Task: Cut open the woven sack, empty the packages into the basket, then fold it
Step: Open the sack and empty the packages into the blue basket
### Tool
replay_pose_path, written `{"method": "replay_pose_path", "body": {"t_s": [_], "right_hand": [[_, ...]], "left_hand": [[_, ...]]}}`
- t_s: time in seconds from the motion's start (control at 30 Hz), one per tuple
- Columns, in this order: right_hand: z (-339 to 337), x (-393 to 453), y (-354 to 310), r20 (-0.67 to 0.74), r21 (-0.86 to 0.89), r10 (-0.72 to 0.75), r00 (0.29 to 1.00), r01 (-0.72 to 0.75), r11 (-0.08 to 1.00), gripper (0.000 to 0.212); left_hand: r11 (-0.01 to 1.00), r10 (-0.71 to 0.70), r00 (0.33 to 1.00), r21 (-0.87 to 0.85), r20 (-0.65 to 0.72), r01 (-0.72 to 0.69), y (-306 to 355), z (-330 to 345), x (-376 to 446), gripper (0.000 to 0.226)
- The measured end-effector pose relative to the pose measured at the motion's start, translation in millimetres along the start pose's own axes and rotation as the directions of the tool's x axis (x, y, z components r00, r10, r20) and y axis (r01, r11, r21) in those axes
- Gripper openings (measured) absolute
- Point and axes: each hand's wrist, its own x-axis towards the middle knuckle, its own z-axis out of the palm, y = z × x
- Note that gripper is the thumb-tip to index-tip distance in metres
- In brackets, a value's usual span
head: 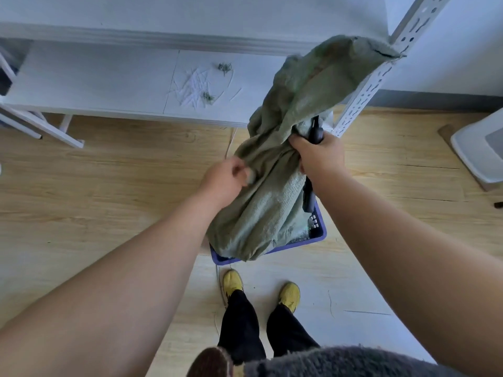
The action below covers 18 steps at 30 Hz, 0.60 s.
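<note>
So the green woven sack (pixel 275 170) is being held up over the blue plastic basket (pixel 321 235), which sits on the wood floor right in front of the yellow shoes (pixel 232 280). The sack is gripped at its bunched middle by the right hand (pixel 317 156), and a dark handled tool (pixel 315 131), probably the cutter, seems to be clamped in that same fist, though that can't be fully confirmed. The left edge of the sack is pinched by the left hand (pixel 226 176), fingers curled into the fabric (a bit motion-blurred tbh). The sack's lower end droops into the basket, and its top flops up against the white slotted shelf upright (pixel 381 77).

This looks like the emptying step, probably near its tail end, since the sack hangs pretty limp. Something pale and dark can be glimpsed inside the basket, likely packages, but not much can be made out.

Next, a last shake would be needed to be sure nothing's left inside, then the sack should be lifted away and flattened for folding. The tool would best be put down first, maybe on the white shelf (pixel 95 85) where the cut string scraps (pixel 196 85) are lying.
</note>
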Motion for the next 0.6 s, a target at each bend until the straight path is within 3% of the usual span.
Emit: {"method": "replay_pose_path", "body": {"t_s": [0.03, 0.07, 0.13, 0.17, 0.23, 0.27, 0.37, 0.43, 0.53, 0.6], "right_hand": [[-1, 0, -1, 0.001, -0.009, 0.001, 1.000, -0.001, 1.000, 0.031], [-3, -1, -2, -0.009, -0.006, -0.006, 1.000, 0.006, 1.000, 0.029], [-4, -3, -3, -0.029, 0.006, -0.034, 0.999, 0.034, 0.999, 0.027], [-4, -4, -3, -0.021, 0.000, -0.043, 0.999, 0.043, 0.999, 0.027], [-4, -6, -3, 0.013, -0.027, -0.040, 0.999, 0.040, 0.999, 0.027], [-5, -7, -4, 0.015, -0.031, -0.039, 0.999, 0.039, 0.999, 0.026], [-8, -8, -11, -0.030, 0.027, -0.070, 0.997, 0.070, 0.997, 0.028], [-9, -9, -13, 0.010, 0.028, -0.052, 0.999, 0.052, 0.998, 0.030], [-7, -13, -16, 0.153, -0.014, 0.086, 0.984, -0.085, 0.996, 0.030], [-5, -17, -17, 0.257, -0.019, 0.197, 0.946, -0.199, 0.980, 0.027]], "left_hand": [[1.000, -0.007, 0.999, 0.019, 0.054, 0.005, -1, 0, -1, 0.017], [0.999, -0.004, 1.000, -0.036, 0.003, 0.004, 1, -3, -2, 0.013], [0.977, -0.024, 0.979, -0.210, -0.204, -0.020, 2, -8, 1, 0.009], [0.974, -0.020, 0.982, -0.225, -0.187, -0.023, 4, -9, 0, 0.008], [0.981, -0.002, 1.000, -0.193, 0.018, 0.006, 5, -7, -9, 0.006], [0.979, 0.001, 1.000, -0.203, 0.021, 0.003, 4, -5, -12, 0.006], [0.950, 0.017, 0.967, -0.297, -0.256, -0.096, 8, -15, -18, 0.008], [0.971, 0.039, 0.974, -0.222, -0.225, -0.091, 2, -17, -19, 0.031], [0.999, 0.039, 0.997, -0.001, -0.070, -0.039, -10, -3, -29, 0.088], [0.999, 0.007, 1.000, -0.037, -0.004, -0.007, -11, 13, -40, 0.100]]}}
